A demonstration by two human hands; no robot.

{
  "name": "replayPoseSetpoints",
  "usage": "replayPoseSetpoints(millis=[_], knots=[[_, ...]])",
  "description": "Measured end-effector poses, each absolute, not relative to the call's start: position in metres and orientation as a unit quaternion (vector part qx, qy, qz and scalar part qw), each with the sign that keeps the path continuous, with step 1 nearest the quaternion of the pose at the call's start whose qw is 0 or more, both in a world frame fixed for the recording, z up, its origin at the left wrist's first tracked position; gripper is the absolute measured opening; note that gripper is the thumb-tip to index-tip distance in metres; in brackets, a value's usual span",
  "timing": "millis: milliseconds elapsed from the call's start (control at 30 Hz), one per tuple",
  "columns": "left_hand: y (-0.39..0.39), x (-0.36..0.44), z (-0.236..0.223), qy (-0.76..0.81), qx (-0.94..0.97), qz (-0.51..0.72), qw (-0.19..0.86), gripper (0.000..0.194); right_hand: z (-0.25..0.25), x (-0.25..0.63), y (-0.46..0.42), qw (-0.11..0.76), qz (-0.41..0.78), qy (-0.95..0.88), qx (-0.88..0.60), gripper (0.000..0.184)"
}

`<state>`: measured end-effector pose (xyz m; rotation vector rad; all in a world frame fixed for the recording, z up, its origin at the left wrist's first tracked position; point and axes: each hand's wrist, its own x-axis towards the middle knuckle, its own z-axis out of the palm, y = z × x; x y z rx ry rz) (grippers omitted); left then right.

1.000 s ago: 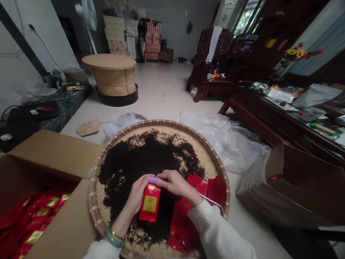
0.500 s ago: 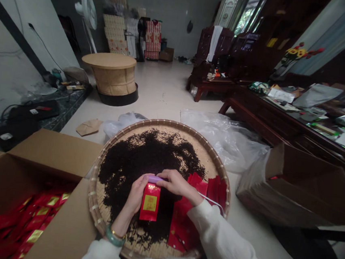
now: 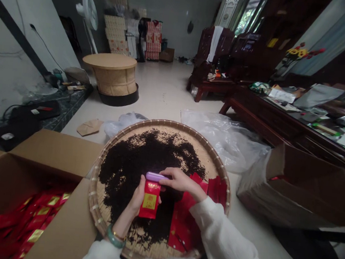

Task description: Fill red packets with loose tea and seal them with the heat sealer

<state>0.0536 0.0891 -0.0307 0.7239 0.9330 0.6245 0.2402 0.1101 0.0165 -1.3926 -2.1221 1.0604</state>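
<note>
My left hand (image 3: 138, 195) is closed round a small red tea packet (image 3: 150, 202) with a gold label, held upright. My right hand (image 3: 178, 179) grips a purple bar-shaped hand-held bag sealer (image 3: 154, 177), which lies across the packet's top edge. Below them, a round woven bamboo tray (image 3: 218, 160) carries a spread of dark loose tea leaves (image 3: 136, 154). Flat red packets (image 3: 183, 224) lie on the tray's right side, partly under my right forearm.
An open cardboard box (image 3: 56, 220) on the left holds many red packets (image 3: 34, 218). Another open carton (image 3: 304, 183) stands at the right. Clear plastic sheeting (image 3: 220, 138) lies behind the tray. A cluttered dark wooden table (image 3: 253, 109) is at the right, a round drum table (image 3: 114, 71) at back left.
My left fingers have moved down off the sealer and now hold the packet's side. The sealer shows more fully along the top edge; my right hand has shifted slightly right.
</note>
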Motion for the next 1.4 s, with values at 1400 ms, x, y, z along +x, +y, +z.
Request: replayPoseSetpoints(millis=[1400], knots=[[0.095, 0.049, -0.034, 0.419, 0.333, 0.308, 0.787, 0.094, -0.029, 0.287, 0.126, 0.208, 0.272, -0.683, -0.645, 0.035]])
